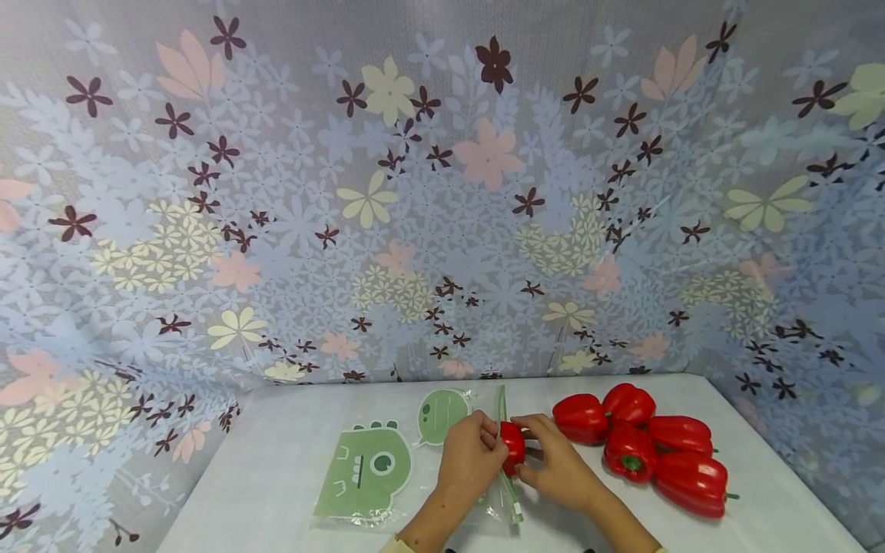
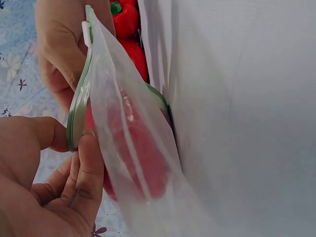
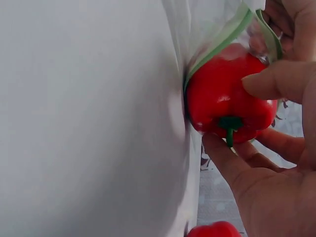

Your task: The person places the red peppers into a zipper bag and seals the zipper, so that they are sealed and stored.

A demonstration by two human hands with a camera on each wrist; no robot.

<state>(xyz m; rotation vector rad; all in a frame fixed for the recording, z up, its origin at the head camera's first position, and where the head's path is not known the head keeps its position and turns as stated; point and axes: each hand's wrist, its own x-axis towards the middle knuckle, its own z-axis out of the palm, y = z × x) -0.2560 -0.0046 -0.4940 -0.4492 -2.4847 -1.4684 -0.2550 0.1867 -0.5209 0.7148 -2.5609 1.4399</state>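
Observation:
A clear zip bag (image 1: 369,480) with green monster prints lies on the white table, its green-edged mouth facing right. My left hand (image 1: 470,457) pinches one rim of that mouth between thumb and fingers, holding it apart from the other rim in the left wrist view. A red bell pepper (image 3: 227,94) sits partly inside the mouth, its green stem pointing outward. My right hand (image 1: 558,465) grips the pepper near its stem end, thumb on one side and fingers on the other. Through the cloudy plastic, the pepper's inner part (image 2: 140,158) shows in the left wrist view.
Several more red bell peppers (image 1: 691,480) lie grouped on the white table (image 1: 242,468), to the right of my right hand. A flower-patterned cloth (image 1: 442,230) hangs behind the table and along its sides.

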